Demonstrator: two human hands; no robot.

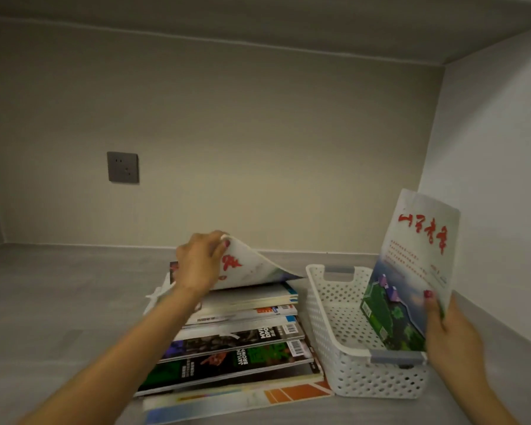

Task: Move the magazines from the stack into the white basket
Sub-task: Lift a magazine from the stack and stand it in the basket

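Observation:
A stack of several magazines [236, 345] lies on the grey surface in the middle. My left hand [200, 260] grips the far edge of the top magazine [252, 265], white with red lettering, and bends it up off the stack. To the right stands the white perforated basket [328, 317]. My right hand [448, 329] holds another white magazine with red characters [411, 271] upright, its lower end inside the basket at the near right side. The rest of the basket's floor looks bare.
The grey surface [59, 302] sits in a recess with a beige back wall and a white side wall [488, 179] close behind the basket. A grey wall socket [123, 167] is on the back wall at the left. A low ceiling panel hangs above.

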